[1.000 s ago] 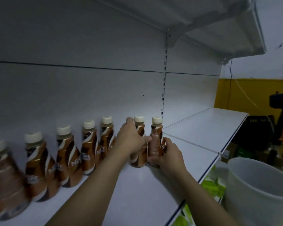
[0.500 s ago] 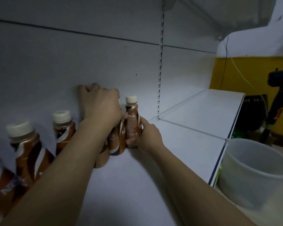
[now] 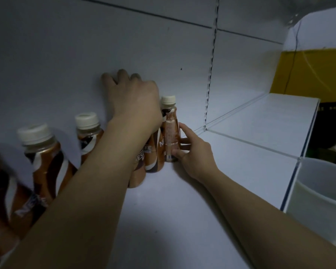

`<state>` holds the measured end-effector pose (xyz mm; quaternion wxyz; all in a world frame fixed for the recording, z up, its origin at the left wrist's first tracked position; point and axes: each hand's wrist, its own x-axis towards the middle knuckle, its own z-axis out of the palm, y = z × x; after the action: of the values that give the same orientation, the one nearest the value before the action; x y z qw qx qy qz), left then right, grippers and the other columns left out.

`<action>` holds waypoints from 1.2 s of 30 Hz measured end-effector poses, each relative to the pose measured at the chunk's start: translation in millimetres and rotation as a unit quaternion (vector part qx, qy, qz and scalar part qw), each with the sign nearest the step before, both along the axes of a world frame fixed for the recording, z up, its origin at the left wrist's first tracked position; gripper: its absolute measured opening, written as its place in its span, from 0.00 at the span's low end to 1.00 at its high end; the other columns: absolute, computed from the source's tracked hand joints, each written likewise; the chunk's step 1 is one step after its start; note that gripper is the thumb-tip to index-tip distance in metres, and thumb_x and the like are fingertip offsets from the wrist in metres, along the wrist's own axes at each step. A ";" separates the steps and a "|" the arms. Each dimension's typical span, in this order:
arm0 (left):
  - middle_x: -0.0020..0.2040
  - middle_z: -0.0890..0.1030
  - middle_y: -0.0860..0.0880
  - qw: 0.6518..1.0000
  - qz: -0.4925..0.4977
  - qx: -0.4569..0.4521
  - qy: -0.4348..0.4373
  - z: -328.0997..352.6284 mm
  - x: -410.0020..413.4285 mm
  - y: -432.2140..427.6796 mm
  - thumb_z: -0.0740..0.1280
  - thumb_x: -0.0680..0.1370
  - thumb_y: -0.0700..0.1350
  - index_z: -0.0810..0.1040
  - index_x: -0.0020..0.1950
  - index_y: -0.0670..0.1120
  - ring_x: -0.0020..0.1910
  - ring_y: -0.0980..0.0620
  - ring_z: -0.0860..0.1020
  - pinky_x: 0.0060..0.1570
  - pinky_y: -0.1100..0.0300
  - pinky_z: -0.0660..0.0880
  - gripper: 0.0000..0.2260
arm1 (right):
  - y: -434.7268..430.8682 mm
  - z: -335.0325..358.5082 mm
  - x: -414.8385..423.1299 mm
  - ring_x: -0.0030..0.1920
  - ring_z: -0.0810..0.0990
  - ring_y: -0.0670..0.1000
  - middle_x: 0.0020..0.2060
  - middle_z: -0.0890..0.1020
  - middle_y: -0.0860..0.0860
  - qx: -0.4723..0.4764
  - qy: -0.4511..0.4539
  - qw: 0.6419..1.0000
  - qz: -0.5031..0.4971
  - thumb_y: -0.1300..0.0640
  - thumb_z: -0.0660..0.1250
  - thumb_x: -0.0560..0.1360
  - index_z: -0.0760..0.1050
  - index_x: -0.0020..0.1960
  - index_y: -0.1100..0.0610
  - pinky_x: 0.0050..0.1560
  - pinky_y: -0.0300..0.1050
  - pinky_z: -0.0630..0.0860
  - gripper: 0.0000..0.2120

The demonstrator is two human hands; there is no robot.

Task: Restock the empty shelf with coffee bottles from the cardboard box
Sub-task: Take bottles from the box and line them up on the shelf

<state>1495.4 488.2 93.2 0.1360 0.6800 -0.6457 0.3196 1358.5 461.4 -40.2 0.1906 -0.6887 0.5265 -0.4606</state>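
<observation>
A row of brown coffee bottles with cream caps (image 3: 47, 164) stands along the back of the white shelf (image 3: 163, 220). My right hand (image 3: 192, 152) grips the last bottle on the right (image 3: 170, 131), upright on the shelf. My left hand (image 3: 134, 101) reaches over the tops of the neighbouring bottles (image 3: 151, 154), fingers spread and touching the back wall, hiding their caps. The cardboard box is out of view.
A white plastic bucket (image 3: 318, 200) stands below the shelf's right edge. A slotted metal upright (image 3: 210, 70) divides the back panel. Bare shelf board continues to the right (image 3: 260, 121). A yellow wall (image 3: 308, 70) lies beyond.
My left hand has slid from the bottles' fronts up over their tops toward the back wall. My right hand stays on the end bottle. The view has moved closer and lower.
</observation>
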 end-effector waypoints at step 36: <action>0.59 0.78 0.51 0.988 -0.047 0.050 0.137 46.4 108.1 234.4 0.70 0.70 0.60 0.73 0.63 0.55 0.58 0.48 0.74 0.60 0.48 0.65 0.23 | 210.4 104.3 11.4 0.68 0.70 0.49 0.70 0.71 0.45 -0.106 0.065 0.981 0.147 0.43 0.73 0.69 0.61 0.75 0.43 0.64 0.44 0.66 0.38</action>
<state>1603.5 722.6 139.5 0.2039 0.6922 -0.6676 0.1834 1369.8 671.8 64.1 0.1475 -0.8032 0.3794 -0.4349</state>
